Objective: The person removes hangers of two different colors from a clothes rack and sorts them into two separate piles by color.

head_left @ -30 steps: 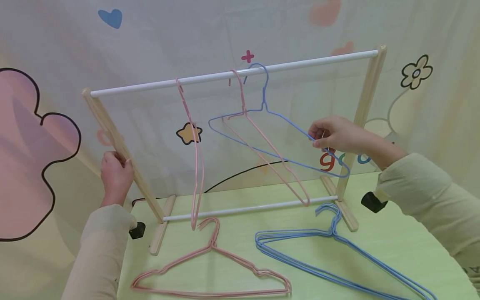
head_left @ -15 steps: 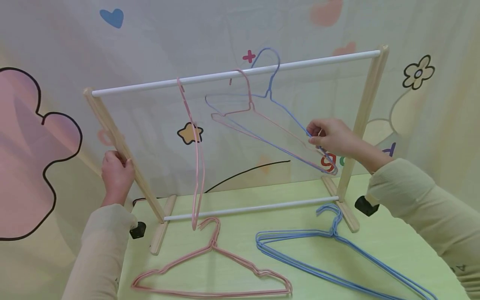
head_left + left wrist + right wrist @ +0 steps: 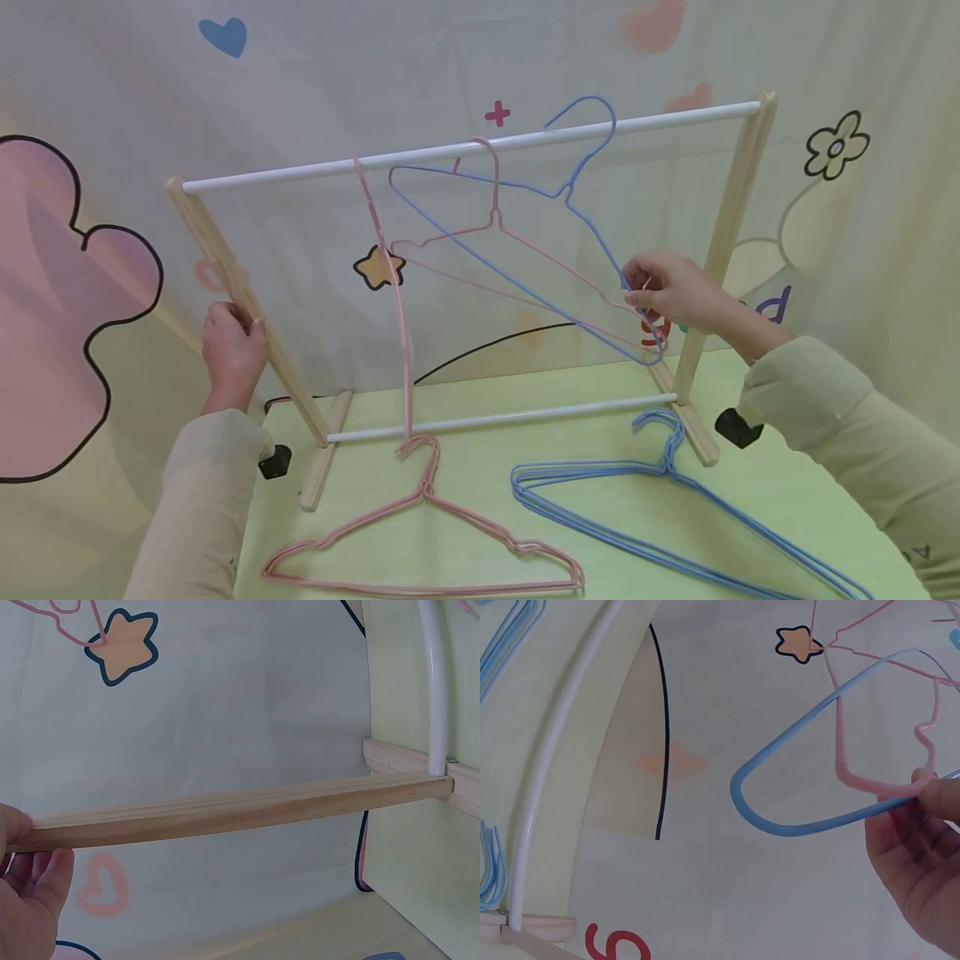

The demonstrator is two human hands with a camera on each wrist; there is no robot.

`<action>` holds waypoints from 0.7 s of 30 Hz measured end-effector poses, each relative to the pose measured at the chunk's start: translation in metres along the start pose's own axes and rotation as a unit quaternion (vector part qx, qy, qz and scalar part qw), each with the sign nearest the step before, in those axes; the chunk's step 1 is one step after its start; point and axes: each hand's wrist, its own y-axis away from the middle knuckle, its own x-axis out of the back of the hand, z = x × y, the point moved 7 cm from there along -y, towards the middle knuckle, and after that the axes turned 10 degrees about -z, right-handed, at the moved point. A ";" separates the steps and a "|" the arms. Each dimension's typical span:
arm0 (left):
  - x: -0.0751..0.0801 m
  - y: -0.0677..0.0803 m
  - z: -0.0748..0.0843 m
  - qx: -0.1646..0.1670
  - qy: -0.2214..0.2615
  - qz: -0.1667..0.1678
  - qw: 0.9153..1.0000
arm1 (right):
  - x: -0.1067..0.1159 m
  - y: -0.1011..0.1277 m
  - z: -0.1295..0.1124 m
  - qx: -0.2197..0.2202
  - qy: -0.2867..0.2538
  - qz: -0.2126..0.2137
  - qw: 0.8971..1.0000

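Observation:
My left hand [image 3: 234, 346] grips the left wooden post [image 3: 225, 817] of a clothes rack, thumb on one side and fingers on the other. In the head view my right hand [image 3: 675, 290] pinches a blue wire hanger [image 3: 787, 829] by its right shoulder. That hanger is tilted, its hook raised above the white top rail [image 3: 285, 172] with the hook tip close over it. A pink hanger [image 3: 496, 187] hangs from the rail just left of the blue hook, and its right end overlaps my right fingers. Further left, another pink hanger [image 3: 402, 308] hangs nearly edge-on.
On the green table [image 3: 465, 517] lie a stack of pink hangers [image 3: 426, 487] and, to its right, a stack of blue hangers [image 3: 665, 458]. A white lower rod [image 3: 510, 416] joins the rack's feet. A printed curtain [image 3: 337, 75] hangs behind.
The right hand has raised the blue hanger and shifted its hook rightward, from over the rail to above it. The middle pink hanger has swung round. The left hand stays on the post.

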 end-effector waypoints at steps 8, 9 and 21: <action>0.000 -0.002 -0.003 0.003 0.000 0.000 1.000 | -0.020 0.002 0.025 -0.014 -0.050 -0.020 0.998; 0.000 -0.002 -0.003 0.004 0.000 0.000 1.000 | -0.024 0.002 0.028 -0.016 -0.055 -0.022 0.998; -0.001 -0.003 -0.003 0.010 0.002 -0.006 1.000 | -0.063 -0.006 0.059 -0.010 -0.112 -0.042 0.993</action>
